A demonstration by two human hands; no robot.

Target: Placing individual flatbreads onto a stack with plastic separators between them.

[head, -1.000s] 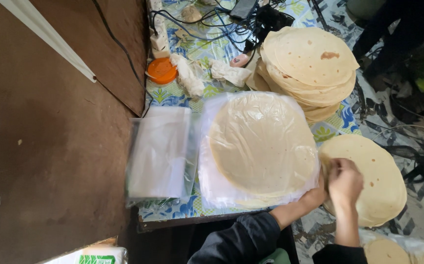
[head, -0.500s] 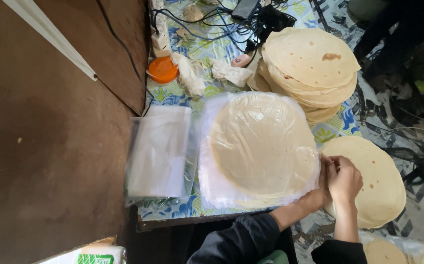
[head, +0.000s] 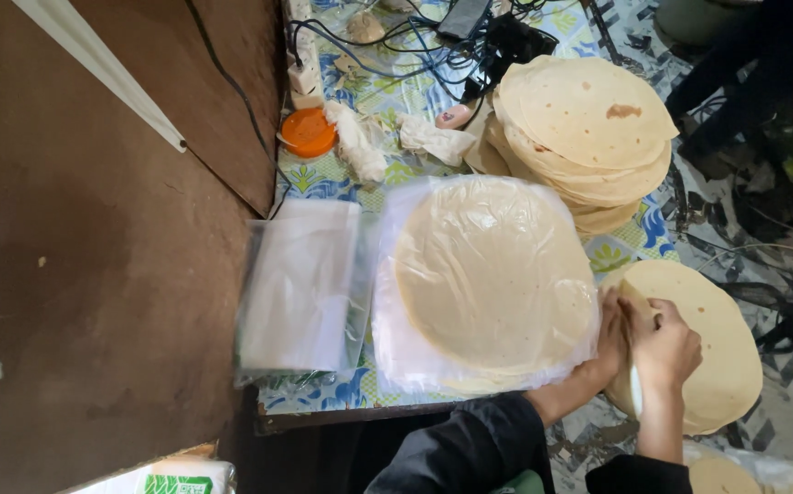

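My left hand (head: 609, 337) and my right hand (head: 669, 352) meet at the near edge of a low stack of round flatbreads (head: 721, 366) at the right. Both hands pinch the edge of the top flatbread, which is curled up a little at my fingers. Just left of my left hand lies a stack of flatbreads inside a clear plastic bag (head: 492, 274) on the patterned table (head: 323, 174). A taller stack of flatbreads (head: 584, 123) stands at the far side.
A pile of empty clear plastic bags (head: 298, 288) lies left of the bagged stack. An orange lid (head: 309, 133), crumpled white cloths (head: 357, 142), a power strip and tangled cables (head: 415, 41) sit at the far end. A brown wall (head: 95, 274) borders the left.
My hands have stayed at the edge of the low stack and shifted only slightly. The top flatbread's edge is now lifted a little between my fingers.
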